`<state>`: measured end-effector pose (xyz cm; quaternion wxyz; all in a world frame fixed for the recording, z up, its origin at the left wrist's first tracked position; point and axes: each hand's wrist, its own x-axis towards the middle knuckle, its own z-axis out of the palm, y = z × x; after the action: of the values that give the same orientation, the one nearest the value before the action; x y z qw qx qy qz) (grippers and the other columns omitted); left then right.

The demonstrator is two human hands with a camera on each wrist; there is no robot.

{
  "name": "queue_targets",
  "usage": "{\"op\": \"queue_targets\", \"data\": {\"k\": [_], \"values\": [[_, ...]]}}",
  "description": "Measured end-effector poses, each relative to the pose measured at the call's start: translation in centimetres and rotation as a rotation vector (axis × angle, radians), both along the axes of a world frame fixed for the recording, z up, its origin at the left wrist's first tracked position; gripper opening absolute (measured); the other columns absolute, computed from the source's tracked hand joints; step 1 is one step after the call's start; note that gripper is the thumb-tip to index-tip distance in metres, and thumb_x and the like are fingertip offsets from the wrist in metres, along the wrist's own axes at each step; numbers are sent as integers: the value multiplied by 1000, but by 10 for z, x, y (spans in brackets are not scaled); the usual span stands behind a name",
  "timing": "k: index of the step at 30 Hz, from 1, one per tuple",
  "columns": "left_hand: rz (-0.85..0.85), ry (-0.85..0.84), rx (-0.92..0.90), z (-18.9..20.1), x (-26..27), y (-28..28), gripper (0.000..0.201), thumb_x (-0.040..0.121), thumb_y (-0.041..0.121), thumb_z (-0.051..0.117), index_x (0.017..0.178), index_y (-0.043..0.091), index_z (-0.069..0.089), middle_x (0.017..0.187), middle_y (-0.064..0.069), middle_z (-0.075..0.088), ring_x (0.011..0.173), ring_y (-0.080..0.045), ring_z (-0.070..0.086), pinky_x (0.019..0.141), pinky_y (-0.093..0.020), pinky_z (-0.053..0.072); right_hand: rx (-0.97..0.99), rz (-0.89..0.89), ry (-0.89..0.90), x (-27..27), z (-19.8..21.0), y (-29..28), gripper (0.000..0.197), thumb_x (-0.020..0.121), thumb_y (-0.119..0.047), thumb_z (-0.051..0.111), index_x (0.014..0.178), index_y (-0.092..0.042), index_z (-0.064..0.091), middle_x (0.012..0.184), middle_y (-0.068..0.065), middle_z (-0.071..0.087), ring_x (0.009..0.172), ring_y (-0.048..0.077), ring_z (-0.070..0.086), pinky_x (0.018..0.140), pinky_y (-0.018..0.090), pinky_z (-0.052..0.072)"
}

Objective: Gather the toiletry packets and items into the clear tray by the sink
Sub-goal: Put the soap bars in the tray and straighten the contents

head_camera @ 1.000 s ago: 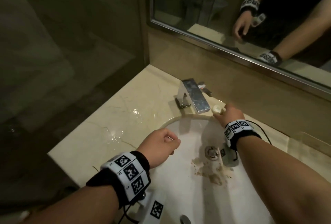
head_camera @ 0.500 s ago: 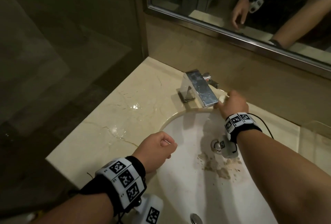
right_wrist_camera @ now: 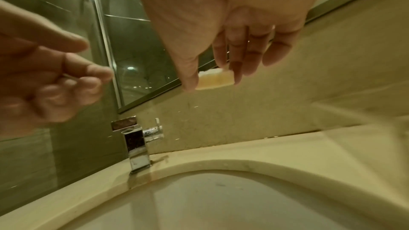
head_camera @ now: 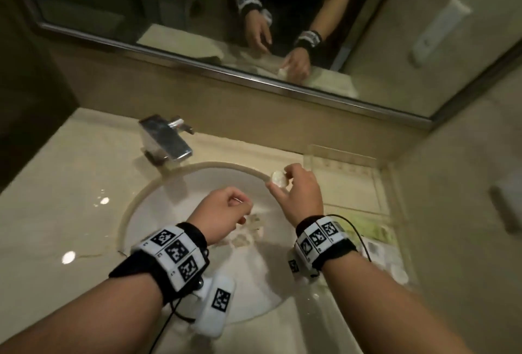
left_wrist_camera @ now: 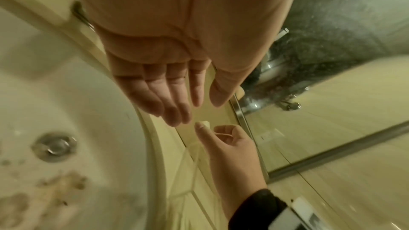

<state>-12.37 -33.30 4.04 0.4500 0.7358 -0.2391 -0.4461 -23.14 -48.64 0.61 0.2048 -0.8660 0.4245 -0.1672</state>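
Lifting the soap (head_camera: 279, 179) away from the faucet (head_camera: 166, 141), pinching it in the right hand (head_camera: 299, 192) just short of the clear tray (head_camera: 339, 153), with packets (head_camera: 375, 249) already lying inside. Curling the left hand (head_camera: 223, 209) over the sink (head_camera: 132, 206). Not revealing, from the left wrist, whether that hand is holding anything. Showing, from the right wrist, thumb and fingertips (right_wrist_camera: 238, 69) clamping the soap.

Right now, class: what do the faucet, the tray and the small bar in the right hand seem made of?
Faucet: polished metal, mirror reflections. Clear tray: transparent plastic or acrylic; counter shows through. Small bar in the right hand: pale, waxy, probably soap.
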Motion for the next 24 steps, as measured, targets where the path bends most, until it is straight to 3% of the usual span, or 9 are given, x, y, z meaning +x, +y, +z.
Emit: {"op": "queue_targets", "data": {"k": [6, 12, 16, 24], "values": [[-167, 48, -31, 9, -79, -50, 6, 92, 23, 60, 92, 17, 61, 100, -9, 71, 81, -16, 66, 72, -29, 51, -5, -178, 96, -126, 1, -19, 34, 79, -47, 70, 90, -20, 52, 85, -4, 57, 83, 17, 48, 72, 31, 44], [-266, 38, -15, 1, -130, -77, 5, 91, 23, 61, 91, 17, 62, 96, -7, 72, 74, -13, 66, 69, -29, 50, 61, -418, 205, -228, -13, -49, 33, 81, -45, 69, 92, -18, 55, 89, -3, 60, 83, 18, 57, 69, 28, 44], [-283, 10, -9, 0, -150, -88, 9, 91, 23, 60, 95, 15, 62, 95, -4, 72, 77, -14, 67, 72, -31, 52, 138, -485, 256, -254, -27, -71, 33, 80, -44, 70, 94, -18, 54, 91, 0, 63, 82, 20, 60, 73, 37, 55], [-212, -30, 0, 3, -157, -89, 7, 92, 23, 60, 92, 16, 62, 94, -5, 72, 80, -17, 67, 71, -30, 51, 188, -494, 255, -246, -51, -104, 30, 80, -37, 73, 84, -22, 48, 77, -2, 59, 69, 19, 62, 64, 39, 59]]}}
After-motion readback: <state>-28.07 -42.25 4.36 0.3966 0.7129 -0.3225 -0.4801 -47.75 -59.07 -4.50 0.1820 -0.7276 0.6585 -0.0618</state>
